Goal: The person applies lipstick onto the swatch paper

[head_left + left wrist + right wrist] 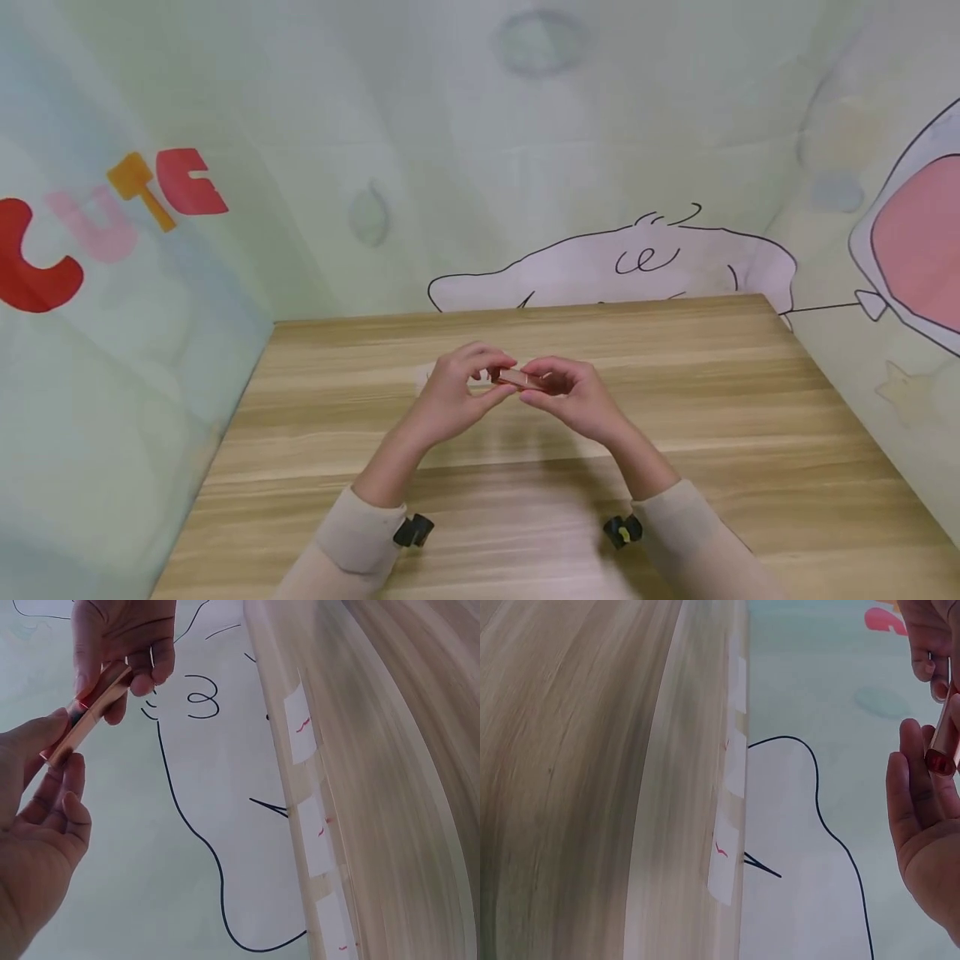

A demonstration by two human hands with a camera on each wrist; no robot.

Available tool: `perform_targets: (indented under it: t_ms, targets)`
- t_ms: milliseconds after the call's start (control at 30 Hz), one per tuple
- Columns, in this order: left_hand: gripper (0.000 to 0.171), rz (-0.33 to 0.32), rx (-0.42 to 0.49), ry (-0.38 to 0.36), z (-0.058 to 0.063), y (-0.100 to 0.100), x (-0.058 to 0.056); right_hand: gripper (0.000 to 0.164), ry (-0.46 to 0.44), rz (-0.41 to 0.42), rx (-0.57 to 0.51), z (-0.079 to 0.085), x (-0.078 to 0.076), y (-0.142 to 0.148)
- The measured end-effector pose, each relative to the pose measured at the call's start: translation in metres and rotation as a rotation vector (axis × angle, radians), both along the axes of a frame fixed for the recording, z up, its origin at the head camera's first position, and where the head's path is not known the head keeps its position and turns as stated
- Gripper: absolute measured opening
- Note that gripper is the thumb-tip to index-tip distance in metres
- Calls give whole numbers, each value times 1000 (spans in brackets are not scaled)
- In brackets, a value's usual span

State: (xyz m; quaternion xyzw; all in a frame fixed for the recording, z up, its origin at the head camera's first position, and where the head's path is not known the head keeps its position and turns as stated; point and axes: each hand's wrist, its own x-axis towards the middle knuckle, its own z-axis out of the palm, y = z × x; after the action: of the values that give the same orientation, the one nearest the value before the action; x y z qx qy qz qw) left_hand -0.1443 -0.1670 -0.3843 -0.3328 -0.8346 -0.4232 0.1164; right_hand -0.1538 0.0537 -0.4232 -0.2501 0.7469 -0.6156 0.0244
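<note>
Between both hands, above the table, is a slim rose-gold bar-shaped case [521, 380] with shiny flat sides. A thin seam crosses it in the left wrist view, and one end looks dark red in the right wrist view. My left hand [453, 398] pinches one end between thumb and fingers. At the other end my right hand [581, 396] grips with thumb and curled fingers. The fingertips of the two hands nearly meet along the case [88, 726]. Fingers cover part of it, so its exact kind cannot be told.
Below the hands spreads a wood-grain table [315, 492]. White paper pieces [301, 727] with red marks lie along its far part. Printed curtains [300, 167] with cartoon drawings border the table at the back and sides. A small black device sits at each sleeve cuff.
</note>
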Motion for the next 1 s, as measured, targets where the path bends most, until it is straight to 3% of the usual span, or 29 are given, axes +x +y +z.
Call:
perform_targets:
  t_ms: [400,767,1000]
  targets:
    - [34,4,64,-53,-3,29,-7,21,47,-46,43,-6,-3,19]
    - [31,17,219,-289,-13,54,-15,23,53,-59,25,-10,-4,38]
    - [29,22,204,-312,-17,70,-23,22,94,-66,45,-9,-8,53]
